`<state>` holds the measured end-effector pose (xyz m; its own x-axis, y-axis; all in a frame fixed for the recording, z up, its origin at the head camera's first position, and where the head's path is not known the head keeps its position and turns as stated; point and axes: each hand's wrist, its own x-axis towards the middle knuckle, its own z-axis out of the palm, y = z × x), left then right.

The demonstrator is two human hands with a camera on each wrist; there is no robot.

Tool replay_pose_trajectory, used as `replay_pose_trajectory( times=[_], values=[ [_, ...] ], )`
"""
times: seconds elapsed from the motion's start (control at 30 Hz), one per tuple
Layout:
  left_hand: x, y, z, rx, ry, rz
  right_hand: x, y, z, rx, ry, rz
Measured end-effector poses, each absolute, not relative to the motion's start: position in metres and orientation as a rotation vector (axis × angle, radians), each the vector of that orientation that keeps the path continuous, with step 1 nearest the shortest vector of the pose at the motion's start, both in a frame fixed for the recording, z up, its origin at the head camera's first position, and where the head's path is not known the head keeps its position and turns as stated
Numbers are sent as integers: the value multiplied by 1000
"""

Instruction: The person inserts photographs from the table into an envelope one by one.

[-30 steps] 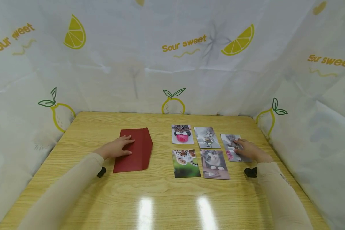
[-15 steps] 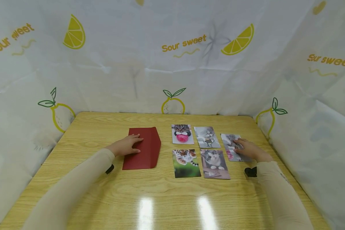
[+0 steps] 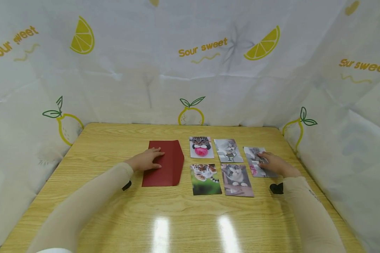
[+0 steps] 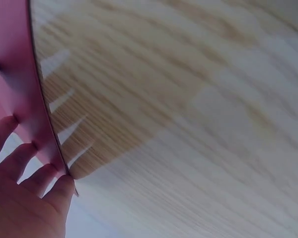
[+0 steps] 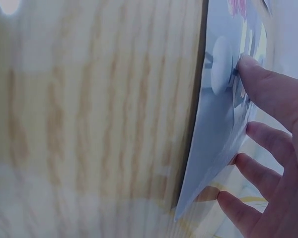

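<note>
A red envelope (image 3: 169,168) lies flat on the table, its flap side pointing right. The left hand (image 3: 145,160) rests on its left half with fingers spread. Seen from the left wrist, the fingertips touch the envelope (image 4: 20,84) close to its edge. At the far right of the cards, the right hand (image 3: 276,164) rests its fingertips on a cat photo card (image 3: 252,156), covering part of the picture. The right wrist view shows thumb and fingers extended against that card (image 5: 213,114).
Left of that card lie a striped-cat card (image 3: 200,147), a grey-cat card (image 3: 228,151), a tiger cub card (image 3: 206,188) and another cat card (image 3: 237,181). The wooden table (image 3: 190,211) meets a lemon-print curtain (image 3: 130,88) behind and at both sides.
The left hand has slid the red envelope to the right, closer to the cards, and the envelope has turned slightly straighter. The right hand has stayed on its card.
</note>
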<state>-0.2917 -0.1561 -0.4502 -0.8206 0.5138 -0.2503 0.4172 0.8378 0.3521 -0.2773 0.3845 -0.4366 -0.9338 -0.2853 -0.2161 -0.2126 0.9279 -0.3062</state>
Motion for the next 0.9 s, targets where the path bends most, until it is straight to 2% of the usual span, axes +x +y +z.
replay_pose_trajectory(
  times=[0.9],
  values=[
    [-291, -142, -450, 711, 2698, 409, -279, 385, -437, -392, 2821, -420]
  ],
)
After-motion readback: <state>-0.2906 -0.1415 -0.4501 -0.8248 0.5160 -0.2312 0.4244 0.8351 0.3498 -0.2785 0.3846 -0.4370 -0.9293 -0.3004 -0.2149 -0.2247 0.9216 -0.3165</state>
